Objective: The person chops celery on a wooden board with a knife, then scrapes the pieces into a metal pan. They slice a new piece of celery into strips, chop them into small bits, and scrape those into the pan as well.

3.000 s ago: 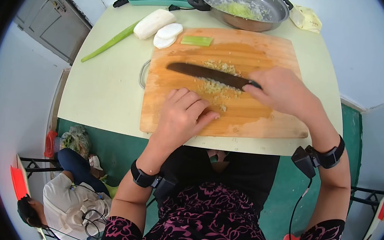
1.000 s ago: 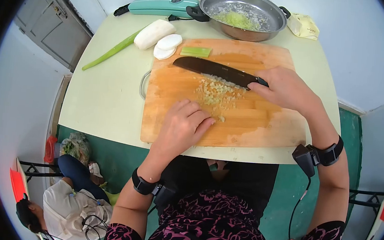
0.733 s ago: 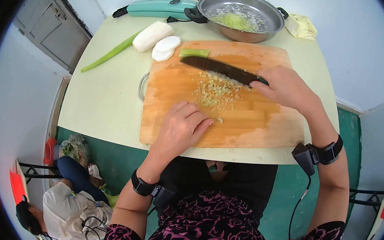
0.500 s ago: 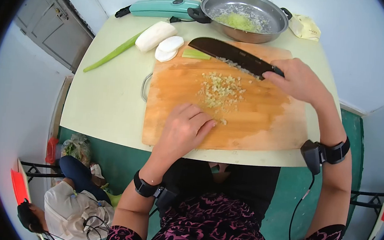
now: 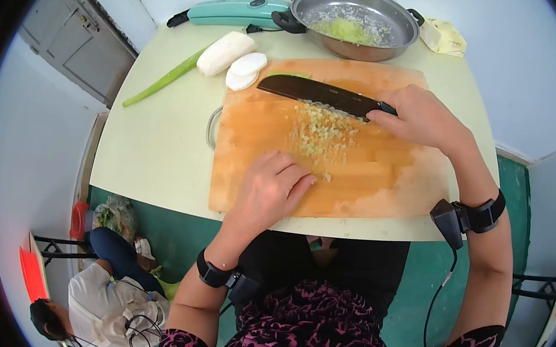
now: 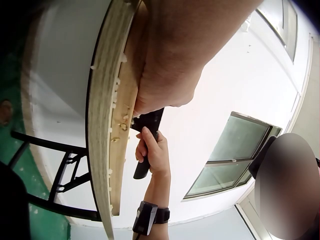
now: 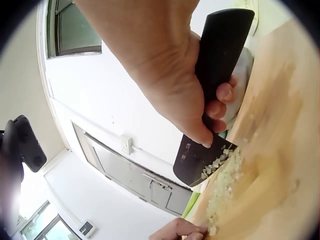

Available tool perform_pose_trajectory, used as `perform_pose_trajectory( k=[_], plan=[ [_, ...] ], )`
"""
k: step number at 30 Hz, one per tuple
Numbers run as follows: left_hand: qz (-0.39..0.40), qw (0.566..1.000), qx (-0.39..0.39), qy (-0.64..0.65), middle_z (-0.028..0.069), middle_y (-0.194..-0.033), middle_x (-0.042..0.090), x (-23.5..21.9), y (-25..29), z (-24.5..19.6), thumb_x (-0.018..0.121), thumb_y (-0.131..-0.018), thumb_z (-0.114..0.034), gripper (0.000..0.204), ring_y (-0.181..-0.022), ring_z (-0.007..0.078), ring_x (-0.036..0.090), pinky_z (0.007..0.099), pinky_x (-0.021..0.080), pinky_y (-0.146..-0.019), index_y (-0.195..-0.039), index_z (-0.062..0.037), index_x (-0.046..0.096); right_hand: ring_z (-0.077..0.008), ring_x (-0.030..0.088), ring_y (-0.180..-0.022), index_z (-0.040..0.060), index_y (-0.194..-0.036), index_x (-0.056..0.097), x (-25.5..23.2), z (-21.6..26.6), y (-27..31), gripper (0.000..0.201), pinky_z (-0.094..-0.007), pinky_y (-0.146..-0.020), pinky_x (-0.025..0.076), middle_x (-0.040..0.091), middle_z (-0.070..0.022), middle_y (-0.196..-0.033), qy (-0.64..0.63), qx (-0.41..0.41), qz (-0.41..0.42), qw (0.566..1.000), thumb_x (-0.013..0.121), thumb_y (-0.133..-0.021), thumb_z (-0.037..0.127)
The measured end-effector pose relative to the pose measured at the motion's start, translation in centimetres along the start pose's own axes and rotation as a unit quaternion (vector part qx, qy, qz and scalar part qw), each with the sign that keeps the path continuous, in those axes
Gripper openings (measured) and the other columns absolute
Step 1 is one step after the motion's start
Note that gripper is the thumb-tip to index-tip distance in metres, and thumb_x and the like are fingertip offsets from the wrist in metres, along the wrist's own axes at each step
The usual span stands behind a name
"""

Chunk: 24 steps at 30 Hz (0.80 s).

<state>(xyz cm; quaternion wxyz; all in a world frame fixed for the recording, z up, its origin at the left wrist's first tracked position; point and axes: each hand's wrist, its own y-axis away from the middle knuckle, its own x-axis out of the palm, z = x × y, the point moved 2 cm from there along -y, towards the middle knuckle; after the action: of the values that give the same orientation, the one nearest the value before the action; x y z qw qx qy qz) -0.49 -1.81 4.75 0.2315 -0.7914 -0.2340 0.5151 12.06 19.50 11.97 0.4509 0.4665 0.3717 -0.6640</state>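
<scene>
My right hand [image 5: 422, 117] grips the black handle of a dark-bladed kitchen knife [image 5: 315, 92], its blade pointing left across the wooden cutting board [image 5: 397, 177]. Pale green minced bits [image 5: 324, 131] are heaped just below the blade, and some cling to its side in the right wrist view [image 7: 215, 165]. My left hand [image 5: 270, 189] rests on the board's front left part with fingers loosely bent, holding nothing, close to a few stray bits. Behind the blade, a green stalk piece [image 5: 290, 75] is mostly hidden.
A steel pan [image 5: 355, 45] with shredded green bits stands behind the board. Beside it lie a teal appliance [image 5: 239, 13] and a yellowish packet [image 5: 443, 37]. A peeled white radish [image 5: 225, 54], two white slices [image 5: 246, 70] and a green stalk [image 5: 167, 81] lie left. Another person [image 5: 112, 298] sits lower left.
The knife rose up and back toward the pan half a second ago, then came down and forward to the back edge of the mince, now covering the stalk piece. The left hand stays in place.
</scene>
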Motion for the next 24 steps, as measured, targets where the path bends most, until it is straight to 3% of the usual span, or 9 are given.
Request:
perform_pose_trajectory(
  k=[3,6,9,12,24],
  plan=[
    [0.004,1.0,-0.001,0.003,0.0084,-0.069,0.055,0.0,-0.2,0.2,0.075,-0.069,-0.004,0.011,-0.064,0.0263,0.053,0.036,0.044,-0.058,-0.074,-0.0031,0.065,-0.0363,0.059,-0.068,0.0009,-0.088,0.065,1.5,-0.5,-0.6,0.03,-0.0439,-0.064,0.047,0.062,-0.0186,-0.071,0.073,-0.046,0.014,0.996,0.059,-0.087,0.03],
    [0.001,1.0,-0.002,0.005,0.0085,-0.069,0.055,0.1,0.1,0.5,0.075,-0.069,-0.005,0.011,-0.065,0.0263,0.053,0.0357,0.044,-0.058,-0.074,-0.003,0.065,-0.0364,0.058,-0.066,0.0007,-0.086,0.064,0.9,0.3,-0.3,0.03,-0.0438,-0.063,0.047,0.061,-0.0187,-0.069,0.033,-0.034,0.001,0.999,0.059,-0.087,0.03],
    [-0.001,1.0,-0.003,-0.002,0.0085,-0.069,0.055,0.1,-0.2,0.3,0.075,-0.069,-0.005,0.01,-0.065,0.0262,0.054,0.0355,0.044,-0.058,-0.074,-0.003,0.065,-0.0367,0.058,-0.065,0.0005,-0.083,0.063,1.7,-0.1,-0.6,0.03,-0.0437,-0.062,0.046,0.059,-0.0188,-0.067,0.095,-0.059,-0.016,0.994,0.059,-0.087,0.03],
    [0.0,1.0,-0.006,-0.001,0.0083,-0.069,0.055,0.1,-0.1,0.1,0.075,-0.069,-0.005,0.01,-0.065,0.0261,0.054,0.0355,0.045,-0.058,-0.074,-0.003,0.066,-0.0373,0.057,-0.066,0.0005,-0.083,0.063,1.1,0.5,-0.1,0.031,-0.044,-0.062,0.046,0.058,-0.0194,-0.066,0.052,-0.025,0.008,0.998,0.059,-0.087,0.031],
    [0.001,1.0,0.001,-0.014,0.0079,-0.07,0.055,0.3,-0.6,0.3,0.074,-0.07,-0.006,0.01,-0.066,0.0259,0.054,0.0353,0.045,-0.059,-0.075,-0.0032,0.066,-0.0375,0.057,-0.066,0.0007,-0.083,0.063,1.5,1.0,0.5,0.03,-0.0441,-0.062,0.046,0.059,-0.0194,-0.067,0.057,-0.043,0.007,0.997,0.059,-0.088,0.03]
  ],
)
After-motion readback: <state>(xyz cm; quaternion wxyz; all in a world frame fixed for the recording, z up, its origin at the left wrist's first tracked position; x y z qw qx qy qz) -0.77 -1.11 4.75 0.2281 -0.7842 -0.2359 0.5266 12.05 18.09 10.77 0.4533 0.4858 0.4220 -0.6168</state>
